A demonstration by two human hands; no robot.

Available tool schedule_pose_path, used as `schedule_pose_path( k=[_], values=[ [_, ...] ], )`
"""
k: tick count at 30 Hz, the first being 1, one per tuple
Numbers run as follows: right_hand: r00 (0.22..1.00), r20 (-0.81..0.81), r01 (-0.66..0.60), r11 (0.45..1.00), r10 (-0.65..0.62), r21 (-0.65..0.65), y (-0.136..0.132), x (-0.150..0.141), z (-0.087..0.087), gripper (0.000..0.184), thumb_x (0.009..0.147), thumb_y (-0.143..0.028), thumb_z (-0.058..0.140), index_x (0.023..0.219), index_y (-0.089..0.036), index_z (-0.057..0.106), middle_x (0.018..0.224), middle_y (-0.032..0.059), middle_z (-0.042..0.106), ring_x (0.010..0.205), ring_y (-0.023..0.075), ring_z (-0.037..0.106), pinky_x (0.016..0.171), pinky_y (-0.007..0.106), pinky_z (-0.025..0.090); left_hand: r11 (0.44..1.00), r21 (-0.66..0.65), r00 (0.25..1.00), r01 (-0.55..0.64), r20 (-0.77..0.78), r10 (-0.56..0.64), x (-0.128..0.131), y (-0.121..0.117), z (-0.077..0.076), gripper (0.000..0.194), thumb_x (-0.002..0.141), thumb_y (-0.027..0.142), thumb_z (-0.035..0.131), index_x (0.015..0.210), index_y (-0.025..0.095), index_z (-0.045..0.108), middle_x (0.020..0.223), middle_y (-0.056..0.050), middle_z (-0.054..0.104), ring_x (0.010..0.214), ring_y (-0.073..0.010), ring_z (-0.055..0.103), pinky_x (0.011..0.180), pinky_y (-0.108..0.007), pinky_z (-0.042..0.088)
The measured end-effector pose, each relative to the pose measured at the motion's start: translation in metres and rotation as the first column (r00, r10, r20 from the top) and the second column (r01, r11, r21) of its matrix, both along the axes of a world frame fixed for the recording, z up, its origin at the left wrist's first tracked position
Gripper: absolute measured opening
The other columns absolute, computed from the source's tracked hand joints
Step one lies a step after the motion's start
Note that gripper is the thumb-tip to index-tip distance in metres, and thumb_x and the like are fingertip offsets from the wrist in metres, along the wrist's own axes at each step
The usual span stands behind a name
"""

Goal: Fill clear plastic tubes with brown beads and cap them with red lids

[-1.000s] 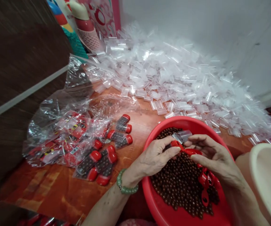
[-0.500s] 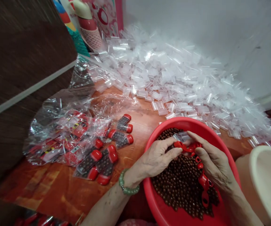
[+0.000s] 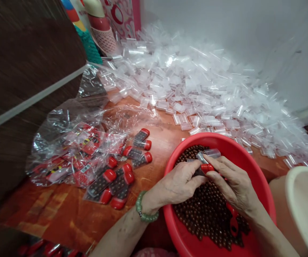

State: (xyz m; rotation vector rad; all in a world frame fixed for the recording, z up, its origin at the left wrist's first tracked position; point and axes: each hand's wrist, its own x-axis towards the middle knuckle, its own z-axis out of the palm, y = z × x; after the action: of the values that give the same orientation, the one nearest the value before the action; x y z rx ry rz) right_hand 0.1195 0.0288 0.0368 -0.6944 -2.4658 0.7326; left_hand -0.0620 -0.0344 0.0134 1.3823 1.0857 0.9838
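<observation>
Over the red basin, my left hand is closed around a small clear plastic case, mostly hidden by the fingers. My right hand meets it, fingers closed on a red plastic cap at the end of the case. More clear plastic cases show just beyond the right fingertips; whether they are held I cannot tell. Below the hands, many round brown beads fill the basin. A red plastic piece with a hole lies on the beads under my right wrist.
Left of the basin lie red-capped cases filled with dark beads and a clear bag of red packs. A large heap of clear plastic cases runs along the wall. A cream tub stands right; a flask is at the back.
My right hand has shifted left and come over the red cap beside my left hand. The red pieces that hung below my right fingers are now mostly hidden by that hand.
</observation>
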Motion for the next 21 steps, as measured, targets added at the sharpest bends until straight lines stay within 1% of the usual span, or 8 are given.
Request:
schedule_pose_path(
  k=[4,7,10,12,14,18,21],
  values=[
    [0.997,0.074,0.000,0.998,-0.004,0.057,-0.007,-0.002,0.002,0.051,0.097,-0.015,0.051,0.147,-0.022,0.046,0.105,0.0100,0.063,0.095,0.0186,0.064,0.084,0.030,0.055,1.000,0.001,0.999,-0.017,-0.043,0.017,0.000,0.000,0.000,0.026,0.092,0.020,0.054,0.116,0.013,0.063,0.117,-0.012,0.071,0.098,-0.0221,0.065,0.092,-0.036,0.048],
    [0.995,0.094,0.020,0.998,-0.026,0.065,-0.008,-0.002,0.004,0.050,0.097,-0.015,0.051,0.146,-0.022,0.048,0.106,0.0101,0.063,0.096,0.0195,0.064,0.084,0.031,0.055,1.000,-0.012,0.999,-0.013,-0.052,0.012,0.000,0.000,0.000,0.026,0.092,0.021,0.054,0.114,0.012,0.063,0.110,-0.011,0.072,0.092,-0.0217,0.066,0.088,-0.036,0.049],
    [0.996,0.087,0.029,0.999,-0.031,0.025,-0.006,-0.002,0.007,0.044,0.097,-0.016,0.052,0.141,-0.021,0.053,0.100,0.0081,0.064,0.089,0.0170,0.064,0.079,0.027,0.055,0.999,-0.038,0.999,-0.016,-0.048,0.014,0.000,-0.001,0.000,0.024,0.091,0.023,0.056,0.111,0.013,0.063,0.108,-0.010,0.072,0.094,-0.0225,0.065,0.089,-0.037,0.049],
    [0.994,0.102,0.030,0.999,-0.031,0.016,-0.005,-0.002,0.008,0.041,0.098,-0.017,0.052,0.138,-0.020,0.056,0.099,0.0078,0.064,0.087,0.0163,0.064,0.079,0.027,0.055,0.998,-0.045,0.998,-0.034,-0.061,0.031,0.000,-0.001,0.000,0.029,0.089,0.023,0.058,0.116,0.014,0.061,0.113,-0.011,0.070,0.102,-0.0244,0.064,0.093,-0.038,0.048],
    [0.990,0.135,0.025,1.000,-0.027,0.015,-0.003,-0.002,0.010,0.040,0.098,-0.018,0.052,0.138,-0.020,0.056,0.102,0.0082,0.065,0.090,0.0167,0.065,0.081,0.028,0.055,0.998,-0.045,0.996,-0.037,-0.086,0.033,0.001,-0.002,-0.001,0.034,0.089,0.022,0.057,0.122,0.014,0.058,0.115,-0.011,0.069,0.108,-0.0258,0.063,0.097,-0.040,0.046],
    [0.978,0.207,-0.017,0.998,0.029,-0.061,0.001,0.001,0.012,0.040,0.100,-0.021,0.050,0.139,-0.025,0.056,0.106,0.0072,0.066,0.091,0.0170,0.065,0.080,0.029,0.054,0.999,-0.036,0.985,0.005,-0.172,-0.011,0.002,-0.005,-0.001,0.034,0.091,0.023,0.055,0.122,0.012,0.058,0.112,-0.014,0.070,0.102,-0.0265,0.064,0.095,-0.041,0.047],
    [0.973,0.223,-0.031,0.991,0.059,-0.127,0.006,0.003,0.012,0.037,0.100,-0.024,0.050,0.136,-0.026,0.058,0.103,0.0067,0.067,0.092,0.0183,0.065,0.077,0.029,0.054,1.000,-0.015,0.984,0.003,-0.180,-0.006,0.003,-0.005,-0.002,0.032,0.091,0.023,0.055,0.121,0.012,0.059,0.108,-0.012,0.071,0.097,-0.0251,0.065,0.093,-0.039,0.047]
  ],
)
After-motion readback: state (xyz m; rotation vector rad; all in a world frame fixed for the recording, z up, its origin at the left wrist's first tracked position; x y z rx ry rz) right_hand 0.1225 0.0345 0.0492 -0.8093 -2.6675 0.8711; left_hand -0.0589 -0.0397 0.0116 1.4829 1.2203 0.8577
